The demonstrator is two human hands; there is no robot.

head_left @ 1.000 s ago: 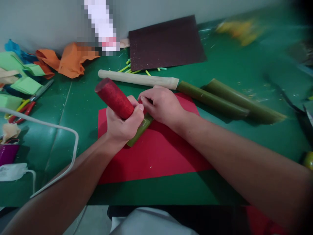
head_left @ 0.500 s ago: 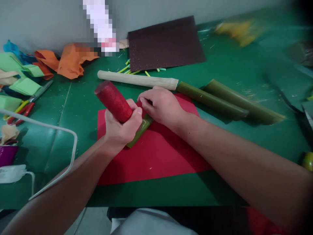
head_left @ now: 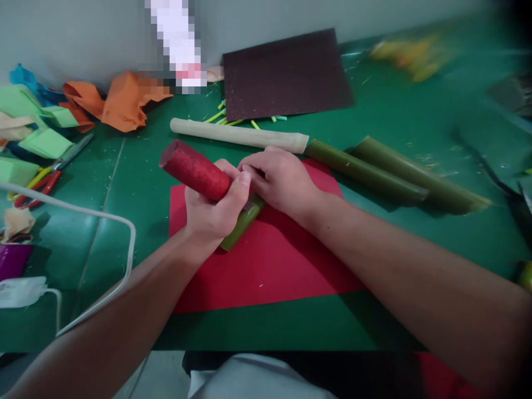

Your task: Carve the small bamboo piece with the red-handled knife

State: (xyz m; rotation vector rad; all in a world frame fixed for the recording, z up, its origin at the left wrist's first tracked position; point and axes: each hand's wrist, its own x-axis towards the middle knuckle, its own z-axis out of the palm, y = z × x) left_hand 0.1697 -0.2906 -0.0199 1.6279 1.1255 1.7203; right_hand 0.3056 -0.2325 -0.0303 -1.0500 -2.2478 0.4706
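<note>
My left hand (head_left: 218, 205) is wrapped round a red cylinder (head_left: 193, 169), which tilts up toward the far left. Beneath that hand a green tube (head_left: 239, 230) lies slantwise on a red sheet (head_left: 286, 260). My right hand (head_left: 282, 177) is closed beside it, thumb and fingertips pressed together at the far end of the green tube; what they pinch is too hidden to name. Behind my right hand lies a pale tube (head_left: 236, 134), its right end meeting another green tube (head_left: 366, 172).
A dark sheet (head_left: 286, 77) lies at the back. At the left are orange paper (head_left: 124, 102), green paper (head_left: 45, 144), red-handled scissors (head_left: 50, 185) and a white cable (head_left: 128, 238) crossing by my left forearm. A second long green tube (head_left: 424, 174) lies at the right.
The red cylinder has tilted lower toward the left as my left hand turned. My right hand keeps its pinch, and the whole view has shifted slightly.
</note>
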